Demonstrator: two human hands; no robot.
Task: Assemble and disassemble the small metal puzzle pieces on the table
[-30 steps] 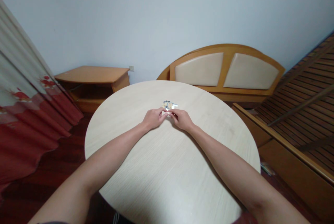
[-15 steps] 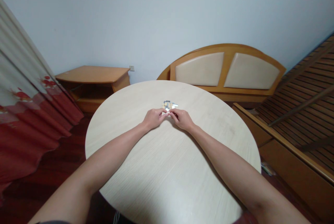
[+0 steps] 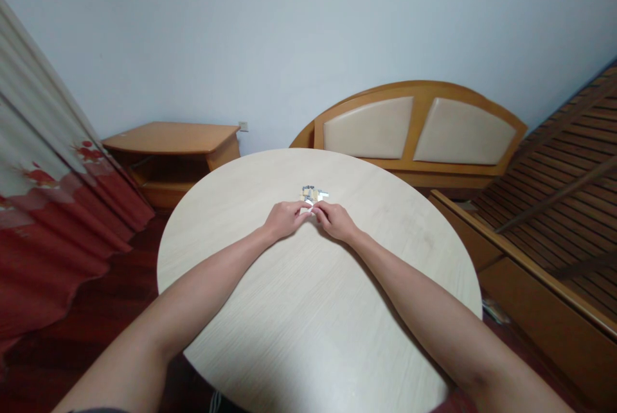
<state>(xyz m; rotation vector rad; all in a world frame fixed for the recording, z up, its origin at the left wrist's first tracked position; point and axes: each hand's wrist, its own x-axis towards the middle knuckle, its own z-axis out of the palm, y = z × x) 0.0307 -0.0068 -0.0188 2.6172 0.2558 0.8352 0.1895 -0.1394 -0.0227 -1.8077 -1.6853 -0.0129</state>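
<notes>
Near the middle of the round pale table [image 3: 299,297], my left hand [image 3: 286,218] and my right hand [image 3: 335,220] meet with thumbs and forefingers pinched together. A small white piece [image 3: 312,210] shows between the fingertips of both hands; its kind is too small to make out. Just beyond the fingers lies a little group of small pieces [image 3: 309,193], tan, grey and dark. Beside these, to the right, is a white piece [image 3: 323,194]. My fingers hide part of the group's near side.
A wooden cabinet [image 3: 173,137] stands at the back left by a red and white curtain [image 3: 62,207]. Behind the table is a padded headboard [image 3: 369,127]. A wooden bed frame [image 3: 544,291] with slats [image 3: 569,188] is on the right.
Both hands stay in nearly the same place. The fingertips have drawn slightly closer around the small white piece, and less of it shows.
</notes>
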